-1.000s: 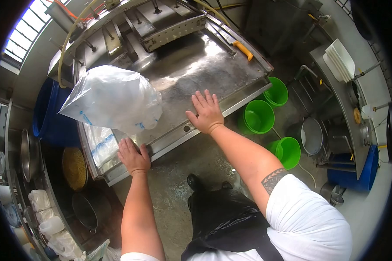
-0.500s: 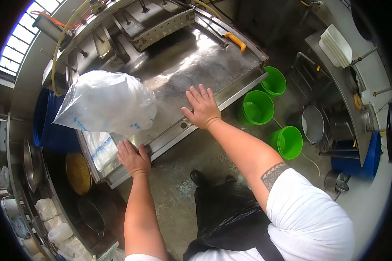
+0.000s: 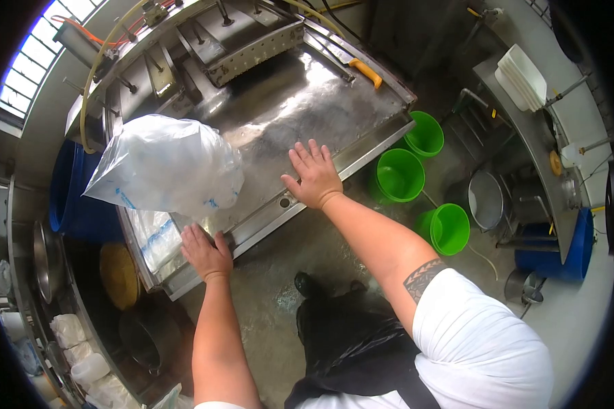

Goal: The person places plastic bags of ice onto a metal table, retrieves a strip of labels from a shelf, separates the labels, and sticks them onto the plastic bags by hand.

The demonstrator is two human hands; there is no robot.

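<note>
Palm down, fingers spread, my right hand (image 3: 314, 174) lies over the front rim of a steel work table (image 3: 320, 129) and holds nothing. Further left, my left hand (image 3: 206, 253) has its fingers stretched out at the table's front edge, near a flat stack of plastic bags (image 3: 153, 240). Just beyond my left hand stands a puffed-out clear plastic bag (image 3: 167, 163) with blue print; neither hand grips it. Whether my palms press on the metal I cannot tell.
A knife with an orange handle (image 3: 366, 72) lies at the table's far right. Green buckets (image 3: 400, 176) stand on the floor to the right. A blue barrel (image 3: 65, 184) is at the left, a perforated steel press plate (image 3: 256, 54) at the back.
The view has shifted slightly. Both hands keep nearly the same place and pose on the table, and the plastic bag stays where it was.
</note>
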